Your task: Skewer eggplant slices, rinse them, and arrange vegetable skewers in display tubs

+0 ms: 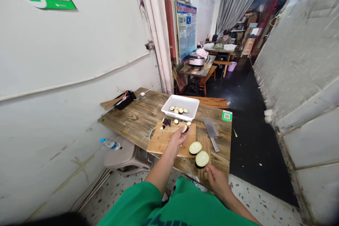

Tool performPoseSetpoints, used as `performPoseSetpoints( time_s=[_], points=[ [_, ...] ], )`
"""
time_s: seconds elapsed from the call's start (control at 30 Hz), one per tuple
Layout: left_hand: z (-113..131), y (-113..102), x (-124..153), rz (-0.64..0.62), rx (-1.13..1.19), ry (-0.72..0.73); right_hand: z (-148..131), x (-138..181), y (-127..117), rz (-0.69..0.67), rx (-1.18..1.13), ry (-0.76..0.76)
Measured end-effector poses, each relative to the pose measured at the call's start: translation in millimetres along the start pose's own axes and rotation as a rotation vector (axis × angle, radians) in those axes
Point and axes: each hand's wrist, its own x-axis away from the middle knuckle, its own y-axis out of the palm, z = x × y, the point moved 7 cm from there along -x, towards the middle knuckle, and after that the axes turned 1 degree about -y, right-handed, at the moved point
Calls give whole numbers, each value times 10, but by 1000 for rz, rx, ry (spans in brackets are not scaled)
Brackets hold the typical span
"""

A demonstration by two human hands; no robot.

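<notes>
My left hand (178, 137) is grasping a small eggplant piece (184, 129) above the cutting board (161, 141), and its pale cut face is showing. My right hand (215, 176) is pinching, thumb against finger, just below the nearer of 2 large eggplant slices (202, 159). I am judging that it is gripping a skewer running into both, though the slices and fingers are hiding it. The 2 are sitting in line over the near right of the board and a bundle of thin sticks (205, 139).

Handling them well is calling for a firm pinch close behind the nearer slice, so the pair is not swinging or twisting. My left fingers are best holding their piece by its dark skin, clear of any sharp tip and not crushing the soft flesh. The cleaver (210, 127) is lying to the right, so my wrist is needing room there.

Beyond the board, a white tray (182, 101) is holding a small cluster of cut rounds (180, 110), leaving much of its floor bare. At the table's left, a black container (123, 105) is holding mixed items I am not making out.
</notes>
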Motion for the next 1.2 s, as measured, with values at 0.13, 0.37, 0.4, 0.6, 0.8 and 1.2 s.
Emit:
performPoseSetpoints(
  time_s=[0.13,0.37,0.4,0.6,0.8,1.2],
  points=[
    [34,28,32,38,8,-18,18,14,-2,2,-21,3],
    [22,73,105,27,20,-10,34,7,-4,8,-24,17],
    [25,75,113,31,19,-4,32,7,-5,7,-30,14],
    [36,95,123,28,-10,26,54,15,-2,18,-14,9],
    [67,151,117,-91,-197,170,57,25,-7,14,-4,-4],
    [27,160,82,-149,-320,209,41,34,-36,33,0,4]
  ],
)
